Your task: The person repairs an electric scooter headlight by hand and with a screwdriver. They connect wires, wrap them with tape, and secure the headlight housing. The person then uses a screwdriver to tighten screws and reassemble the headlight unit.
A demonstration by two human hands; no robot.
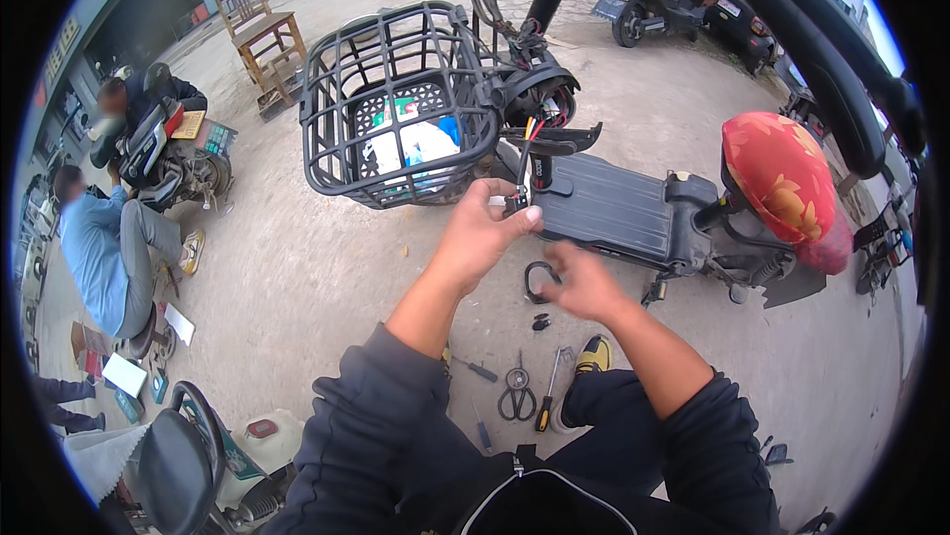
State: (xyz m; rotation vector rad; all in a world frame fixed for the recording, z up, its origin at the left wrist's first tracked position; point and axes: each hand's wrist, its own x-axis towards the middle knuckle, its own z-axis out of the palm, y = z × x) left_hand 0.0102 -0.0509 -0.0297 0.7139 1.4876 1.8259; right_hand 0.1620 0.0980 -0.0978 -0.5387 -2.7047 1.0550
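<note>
My left hand point(482, 231) pinches a small black wire connector point(517, 201), from which red, yellow and black wires point(531, 131) run up to the opened front housing of an electric scooter. Blurred and fingers apart, my right hand point(582, 279) is to its lower right and holds nothing that I can see. Behind its fingers a black ring of tape or cable point(536, 282) lies on the ground. The scooter's black footboard point(608, 201) is beyond my hands. Scissors point(517, 394), a yellow-and-black screwdriver point(547, 401) and smaller screwdrivers point(484, 370) lie between my feet.
The scooter's black basket point(401, 186) holds bags, and its seat has a red cover point(779, 171). A person in a blue shirt point(96, 253) sits beside another scooter at left, near a second person point(148, 93). A wooden chair point(256, 23) stands behind. A parked scooter's seat point(174, 453) is at lower left.
</note>
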